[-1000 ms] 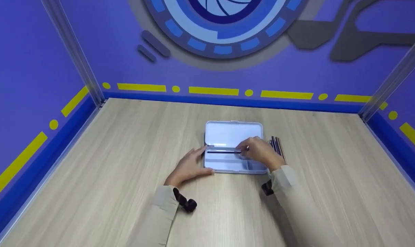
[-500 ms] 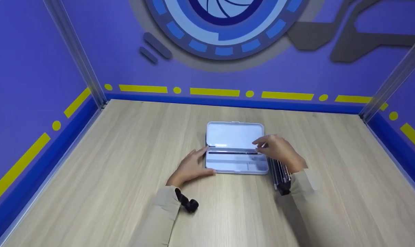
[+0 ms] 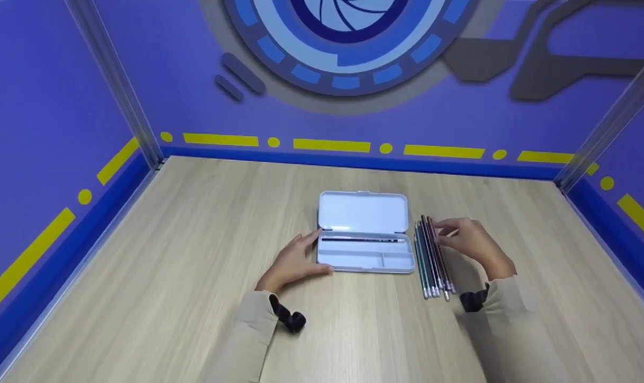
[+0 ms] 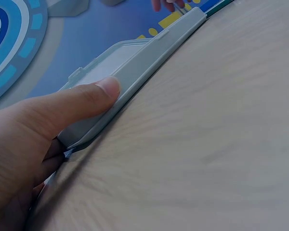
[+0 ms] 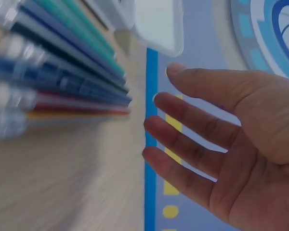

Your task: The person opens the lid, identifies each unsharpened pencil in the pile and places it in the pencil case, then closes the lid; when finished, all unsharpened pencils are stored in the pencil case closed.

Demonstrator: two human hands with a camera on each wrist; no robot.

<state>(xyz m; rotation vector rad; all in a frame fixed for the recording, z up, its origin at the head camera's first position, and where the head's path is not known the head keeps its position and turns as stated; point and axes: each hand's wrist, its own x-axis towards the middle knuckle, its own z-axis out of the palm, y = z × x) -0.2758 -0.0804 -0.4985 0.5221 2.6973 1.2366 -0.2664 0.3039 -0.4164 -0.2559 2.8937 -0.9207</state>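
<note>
A white pencil case [image 3: 363, 211] lies open on the table, its lid folded back. One dark pencil [image 3: 354, 240] rests in its rear compartment. My left hand [image 3: 294, 260] holds the case at its left end; in the left wrist view the thumb [image 4: 94, 98] presses the front wall and the other fingers are partly hidden. Beside the case on the right lies a row of several pencils [image 3: 430, 260], eraser ends toward me. My right hand [image 3: 472, 242] hovers at the right of their far ends, holding nothing. In the right wrist view its fingers [image 5: 183, 134] are spread apart, away from the pencils [image 5: 62, 62].
The case's front part is split by a divider [image 3: 383, 259] into a long and a short compartment. Wood-patterned table [image 3: 221, 213] surrounds everything. Blue printed walls [image 3: 332, 119] stand at the back and both sides.
My right hand has let go of the dark pencil in the case's rear compartment and moved right to the pencil row. My left hand has stayed at the case's left end.
</note>
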